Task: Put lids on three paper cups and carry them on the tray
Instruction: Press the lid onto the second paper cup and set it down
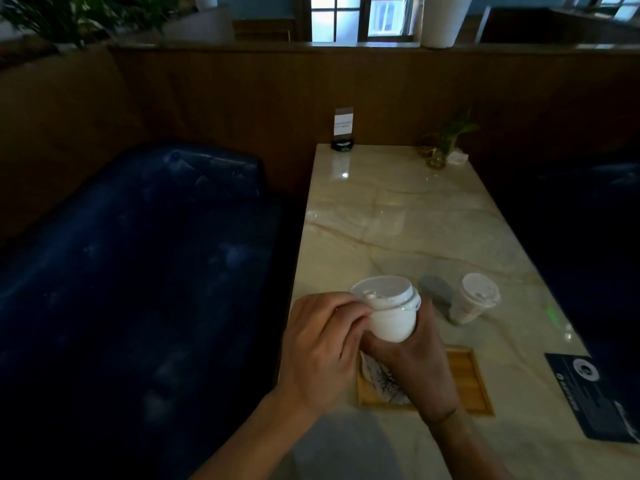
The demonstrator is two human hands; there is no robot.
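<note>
Right hand [420, 362] wrapped round white paper cup [393, 323], held up above wooden tray [467, 379] at 6 o'clock end of marble table [398, 216]. Left hand [322, 348] pinching edge of lid [382, 291] at cup's 9 o'clock side, lid sitting tilted on rim. Second cup [472, 304], lidded, on table off at 3 o'clock of held one. Something patterned on tray under hands, can't tell what. Sign holder [343, 129] at 12 o'clock end, little plant in glass [441, 147] near 1 o'clock corner, dark card [595, 393] at 4 o'clock edge. Blue bench seat [138, 271] along 9 o'clock side.

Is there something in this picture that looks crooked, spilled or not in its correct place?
Nothing is spilled. The lid on the held cup sits tilted, not yet pressed flat. The lidded cup stands on the table, off the wooden tray.
</note>
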